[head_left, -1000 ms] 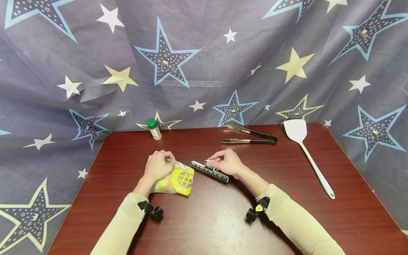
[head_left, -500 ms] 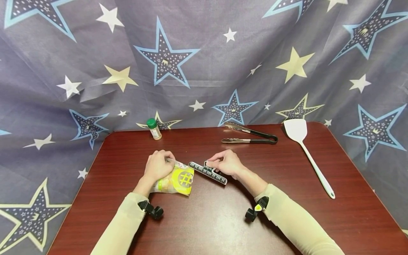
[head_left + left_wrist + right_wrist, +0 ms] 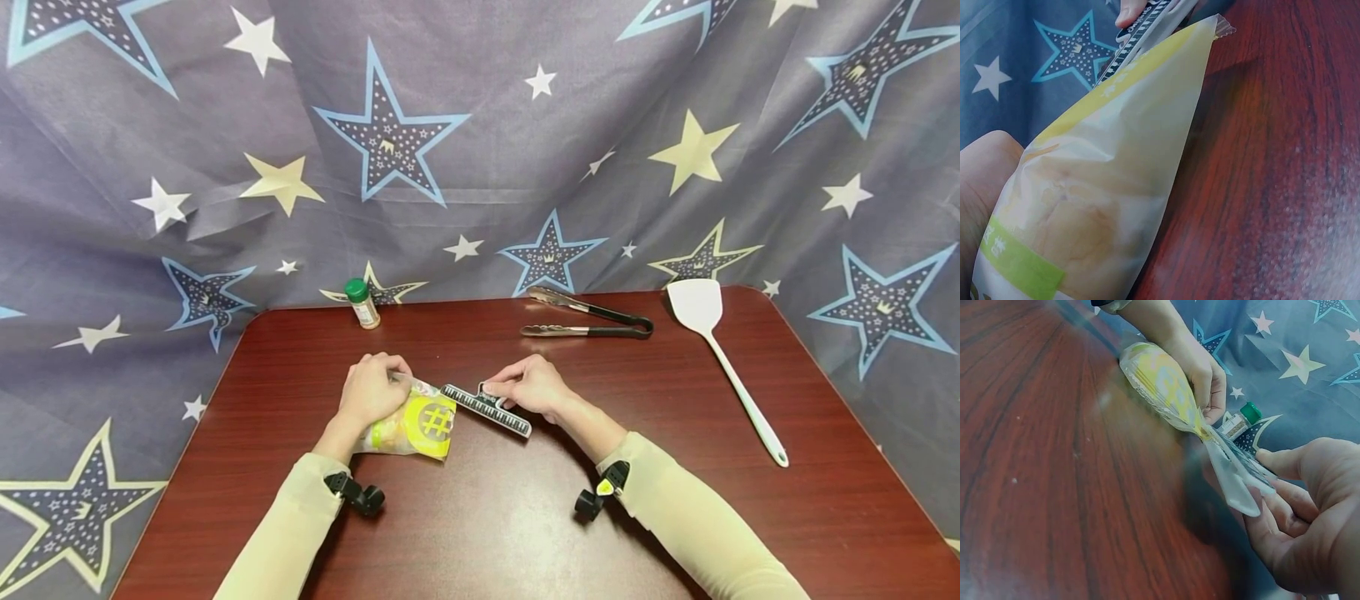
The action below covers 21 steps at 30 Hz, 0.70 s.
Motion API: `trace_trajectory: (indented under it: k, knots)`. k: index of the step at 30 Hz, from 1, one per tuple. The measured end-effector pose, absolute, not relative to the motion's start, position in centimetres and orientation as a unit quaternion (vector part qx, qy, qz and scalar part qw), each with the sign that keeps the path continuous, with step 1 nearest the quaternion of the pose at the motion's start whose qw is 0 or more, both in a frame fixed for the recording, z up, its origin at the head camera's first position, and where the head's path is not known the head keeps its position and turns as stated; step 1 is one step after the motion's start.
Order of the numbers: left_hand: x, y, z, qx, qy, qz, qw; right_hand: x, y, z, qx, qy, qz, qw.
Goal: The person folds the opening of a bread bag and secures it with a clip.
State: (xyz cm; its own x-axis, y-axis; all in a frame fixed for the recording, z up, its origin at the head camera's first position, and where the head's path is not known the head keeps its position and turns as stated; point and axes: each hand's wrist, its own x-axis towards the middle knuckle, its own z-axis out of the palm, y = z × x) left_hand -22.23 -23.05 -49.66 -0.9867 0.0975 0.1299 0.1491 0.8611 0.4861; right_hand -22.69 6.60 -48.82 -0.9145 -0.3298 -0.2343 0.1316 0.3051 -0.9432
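Note:
My left hand grips the upper left of a clear and yellow plastic food bag with a "#" print. Through the film in the left wrist view, a pale, bun-like item shows inside the bag. Thumb and fingers of my right hand pinch the handles of a long clip with a piano-key pattern. Tilted down to the right, the clip has its left end at the bag's right edge. In the right wrist view, the clip's white jaws overlap the bag's gathered end.
A green-capped seasoning bottle stands at the back left of the brown table. Black-handled tongs lie behind my right hand, and a white spatula lies at the right. A starry cloth hangs behind.
My right hand has shifted the clip slightly left and toward me, bringing its left end up to the bag's edge. My left hand and the bag have stayed in place.

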Motion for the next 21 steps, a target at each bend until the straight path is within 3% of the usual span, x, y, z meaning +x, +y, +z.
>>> trace_trajectory:
  k: [21]
  knots:
    - [-22.2,-23.0,-49.4,-0.063,-0.962,-0.259,0.054,-23.0,5.4,-49.2,-0.070,0.777,-0.588,0.216]
